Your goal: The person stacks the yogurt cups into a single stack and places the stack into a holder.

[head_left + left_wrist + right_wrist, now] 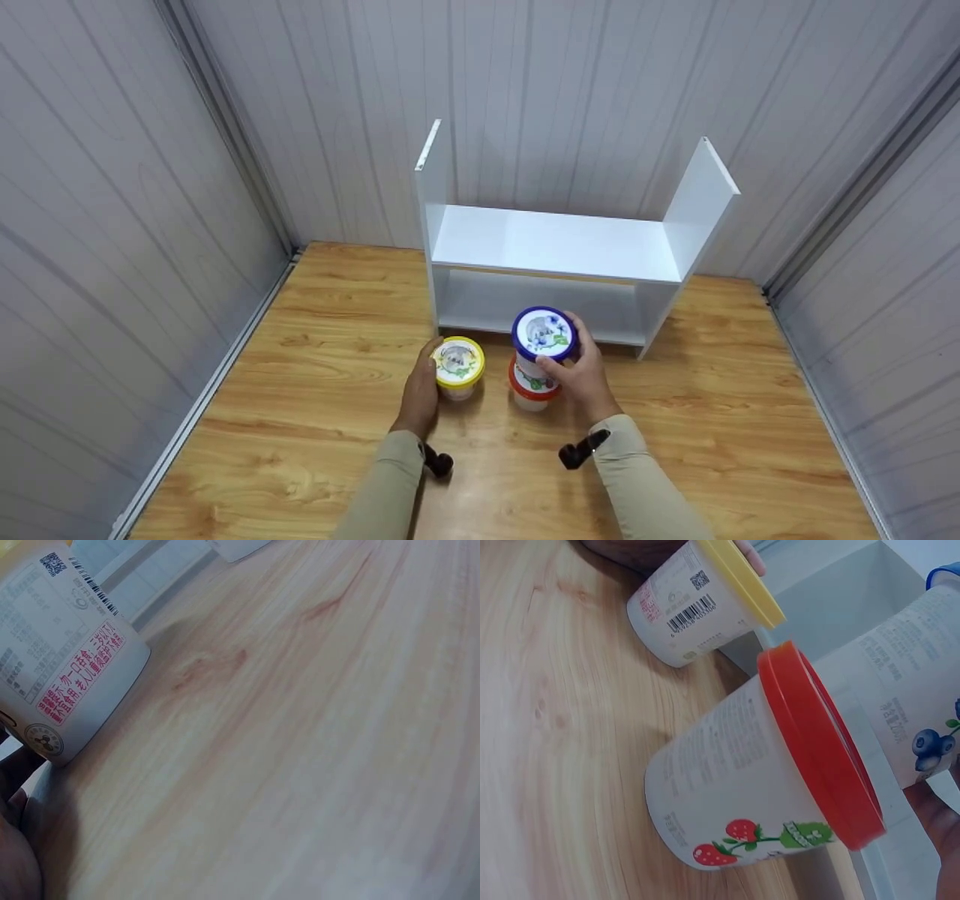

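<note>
Lower center, your right hand (587, 379) grips the blue-lidded tub (544, 334) above the red-lidded tub (533, 388) — your left hand (420, 391) touches the yellow-lidded tub (459, 364), can't tell if gripping.

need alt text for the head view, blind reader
A person's right hand holds a blue-lidded tub partly hiding a red-lidded tub; the left hand holds a yellow-lidded tub by its side. A white shelf stands behind them on a wood-grain surface.

A white cup (67, 652), yellow at the top, is standing on a wood-grain surface (285, 735), displaying a QR code (53, 564), a barcode (94, 586) and pink-boxed text (80, 673), while the left hand (16, 859) is showing partially at lower left.
</note>
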{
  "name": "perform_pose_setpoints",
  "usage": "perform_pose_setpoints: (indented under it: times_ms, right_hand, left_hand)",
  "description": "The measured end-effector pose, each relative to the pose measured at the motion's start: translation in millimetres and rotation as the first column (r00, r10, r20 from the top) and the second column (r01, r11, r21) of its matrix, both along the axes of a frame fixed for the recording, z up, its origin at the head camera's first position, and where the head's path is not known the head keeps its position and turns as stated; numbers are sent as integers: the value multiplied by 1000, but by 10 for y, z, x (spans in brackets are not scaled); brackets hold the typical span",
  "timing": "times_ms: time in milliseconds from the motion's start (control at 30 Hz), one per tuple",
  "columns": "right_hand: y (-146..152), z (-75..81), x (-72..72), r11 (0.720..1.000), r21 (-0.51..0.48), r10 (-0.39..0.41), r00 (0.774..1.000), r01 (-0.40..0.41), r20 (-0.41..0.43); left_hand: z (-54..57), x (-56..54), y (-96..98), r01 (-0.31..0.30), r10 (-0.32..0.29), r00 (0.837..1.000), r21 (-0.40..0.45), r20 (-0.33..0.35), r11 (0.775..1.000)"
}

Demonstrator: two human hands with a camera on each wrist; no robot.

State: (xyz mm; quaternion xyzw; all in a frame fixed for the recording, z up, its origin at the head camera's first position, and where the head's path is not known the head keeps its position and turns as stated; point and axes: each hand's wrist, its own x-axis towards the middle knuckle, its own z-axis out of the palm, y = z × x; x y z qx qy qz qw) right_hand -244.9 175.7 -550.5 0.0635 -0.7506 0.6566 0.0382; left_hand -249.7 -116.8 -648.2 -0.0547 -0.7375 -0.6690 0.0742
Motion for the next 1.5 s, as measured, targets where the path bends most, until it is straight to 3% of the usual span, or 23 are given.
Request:
perform_pose_setpoints:
  times_ms: [300,500,700,767,967,1200,1367,1500]
  right_hand:
    - [-108,-34,-5,998,-39,40,999,-41,-32]
    - [-181,-40,2,999,5,33,998,-33,-60]
    - [-242,-14,16,999,32,33,999,-31,-36]
    - [-260,-12,15,999,36,34,999,-33,-26]
    - [-322,-12,23,998,14,61,998,-61,-7]
    - [-417,13,13,997,44,59,998,-58,-13]
    - [-470,-4,-6,996,80,54,997,-49,-54]
    - [-510,-10,-20,996,73,59,998,-56,-37]
  left_hand:
    - [-14,-6,-7,-4,4,1000,-27,9,1000]
    - [-5,-6,-9,-22,22,1000,-60,-5,998]
    - [15,-6,2,-23,23,1000,-56,-10,998]
    - [50,5,9,-20,19,1000,-52,-7,998]
    - [331,149,9,8,-8,1000,-47,16,999]
    - [10,-4,2,-14,15,1000,-32,26,999]
    - [1,2,-1,-4,5,999,-28,37,1000]
    - [2,-6,-5,-5,5,999,-19,35,1000]
